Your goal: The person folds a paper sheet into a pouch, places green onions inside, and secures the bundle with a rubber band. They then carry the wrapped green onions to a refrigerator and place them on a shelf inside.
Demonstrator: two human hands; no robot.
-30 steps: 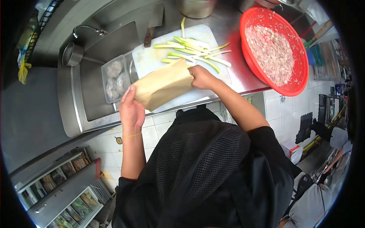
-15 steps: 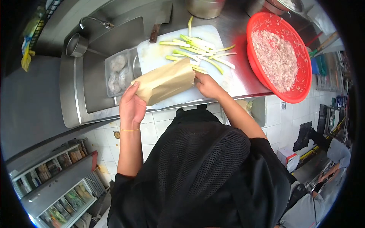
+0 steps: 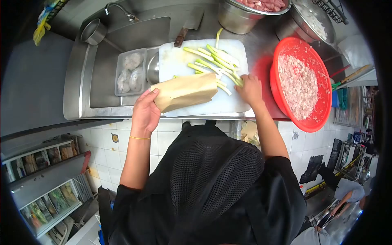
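Note:
My left hand (image 3: 146,112) holds one end of a tan paper bag (image 3: 185,94), thumb on top. The bag lies slanted over the front of a white cutting board (image 3: 204,108). Several green onion stalks (image 3: 212,57) are spread across the board, some partly covered by the bag. At the board's right edge, my right hand (image 3: 250,90) has its fingers closed on the ends of some stalks. A cleaver (image 3: 192,22) with a wooden handle lies behind the board.
Right of the board, a red basin (image 3: 274,87) holds minced meat. Metal pots (image 3: 236,21) stand behind. On the left are a sink (image 3: 102,77), a plastic container (image 3: 118,75) with bagged items and a small metal pot (image 3: 94,32). A person (image 3: 349,191) is at lower right.
My right hand has left the bag and moved right, closing on the onion stalks. The stalks at the right are drawn together. The view has shifted, showing more pots at the back.

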